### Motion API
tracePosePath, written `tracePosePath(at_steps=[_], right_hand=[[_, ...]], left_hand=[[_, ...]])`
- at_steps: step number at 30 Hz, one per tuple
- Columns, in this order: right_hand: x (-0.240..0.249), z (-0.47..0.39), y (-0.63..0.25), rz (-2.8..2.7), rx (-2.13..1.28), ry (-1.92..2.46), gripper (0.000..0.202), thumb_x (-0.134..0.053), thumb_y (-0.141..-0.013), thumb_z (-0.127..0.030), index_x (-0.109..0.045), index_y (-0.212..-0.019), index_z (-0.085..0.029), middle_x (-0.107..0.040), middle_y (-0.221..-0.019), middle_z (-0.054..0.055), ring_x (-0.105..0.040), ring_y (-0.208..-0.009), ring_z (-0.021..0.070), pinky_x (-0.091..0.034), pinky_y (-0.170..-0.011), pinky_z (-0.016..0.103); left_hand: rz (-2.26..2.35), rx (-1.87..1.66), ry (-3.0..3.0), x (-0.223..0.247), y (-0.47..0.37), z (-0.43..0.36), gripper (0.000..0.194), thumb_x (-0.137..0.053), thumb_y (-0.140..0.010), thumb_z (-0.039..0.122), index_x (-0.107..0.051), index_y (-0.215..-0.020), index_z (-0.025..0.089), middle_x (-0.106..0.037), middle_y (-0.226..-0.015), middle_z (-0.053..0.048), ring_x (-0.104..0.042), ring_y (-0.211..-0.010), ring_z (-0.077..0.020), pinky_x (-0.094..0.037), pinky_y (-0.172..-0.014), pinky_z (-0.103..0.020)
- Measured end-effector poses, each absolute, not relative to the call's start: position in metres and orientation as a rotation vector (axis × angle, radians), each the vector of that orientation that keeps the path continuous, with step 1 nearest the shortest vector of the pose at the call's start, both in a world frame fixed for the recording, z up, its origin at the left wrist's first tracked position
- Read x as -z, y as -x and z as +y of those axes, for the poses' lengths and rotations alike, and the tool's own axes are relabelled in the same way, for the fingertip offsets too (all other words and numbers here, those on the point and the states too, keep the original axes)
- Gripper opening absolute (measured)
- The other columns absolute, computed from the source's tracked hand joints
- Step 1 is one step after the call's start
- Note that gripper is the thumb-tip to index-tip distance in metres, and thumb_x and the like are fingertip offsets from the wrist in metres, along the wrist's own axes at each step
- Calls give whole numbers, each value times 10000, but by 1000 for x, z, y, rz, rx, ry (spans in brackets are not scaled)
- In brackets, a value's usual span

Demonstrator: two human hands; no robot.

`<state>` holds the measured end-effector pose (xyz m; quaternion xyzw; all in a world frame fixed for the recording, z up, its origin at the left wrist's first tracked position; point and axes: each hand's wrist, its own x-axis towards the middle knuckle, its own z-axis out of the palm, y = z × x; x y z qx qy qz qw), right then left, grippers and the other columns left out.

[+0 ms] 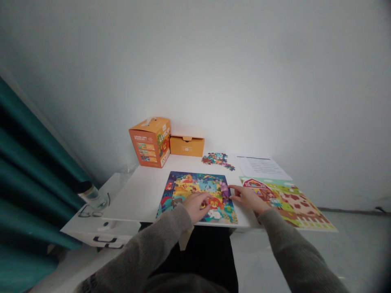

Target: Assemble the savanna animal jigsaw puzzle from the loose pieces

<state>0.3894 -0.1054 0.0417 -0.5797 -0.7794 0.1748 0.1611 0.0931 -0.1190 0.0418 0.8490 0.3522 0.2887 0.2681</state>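
A colourful animal jigsaw puzzle (189, 188) with a dark blue edge lies flat near the table's front. My left hand (197, 206) rests over its lower middle, beside the orange lion picture, fingers loosely bent and apart, with nothing visible in them. Along the puzzle's right edge, my right hand (248, 198) has its index finger and thumb spread, the tips at or very near the border. Part of the puzzle is hidden under my left hand and sleeve. Several loose jigsaw pieces (216, 158) are heaped behind the puzzle.
A farm picture sheet (301, 203) and a printed paper (262, 167) lie to the right on the white table (139, 195). An orange puzzle box (149, 142) and a smaller orange box (187, 146) stand at the back. Left, a bottle (93, 196) and glasses (90, 213) sit on a lower cabinet.
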Motion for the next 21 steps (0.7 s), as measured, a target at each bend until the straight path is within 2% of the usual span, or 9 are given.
tracePosePath(at_steps=[4, 10, 16, 21], right_hand=[[-36, -103, -392, -2245, -540, 1654, 446, -623, -872, -292, -646, -1302, -177, -649, -725, 16, -564, -630, 162, -397, -602, 272], [-29, -101, -396, -2223, -585, 1619, 442, -636, -860, -275, -655, -1289, -170, -660, -726, 18, -563, -633, 157, -416, -609, 267], [-27, -100, -396, -2230, -626, 1614, 473, -638, -854, -267, -629, -1313, -154, -668, -758, 19, -572, -651, 154, -435, -627, 270], [-28, -102, -396, -2228, -596, 1583, 459, -608, -874, -290, -631, -1316, -169, -662, -766, 22, -569, -655, 157, -442, -632, 274]], left_hand=[[905, -718, -2421, -45, -99, -114, 246, -583, -856, 237, -686, -1080, 219, -699, -871, -39, -642, -847, -213, -488, -824, -339], [875, -620, -2732, -46, -117, -98, 237, -586, -885, 293, -683, -1081, 201, -675, -1002, -104, -604, -985, -282, -467, -894, -423], [761, -474, -2882, -35, -136, -64, 261, -599, -870, 230, -659, -1120, 192, -665, -1124, -107, -582, -1078, -285, -475, -910, -414], [672, -530, -2873, -29, -146, -43, 299, -612, -868, 221, -640, -1166, 207, -657, -1221, -96, -571, -1128, -267, -458, -961, -417]])
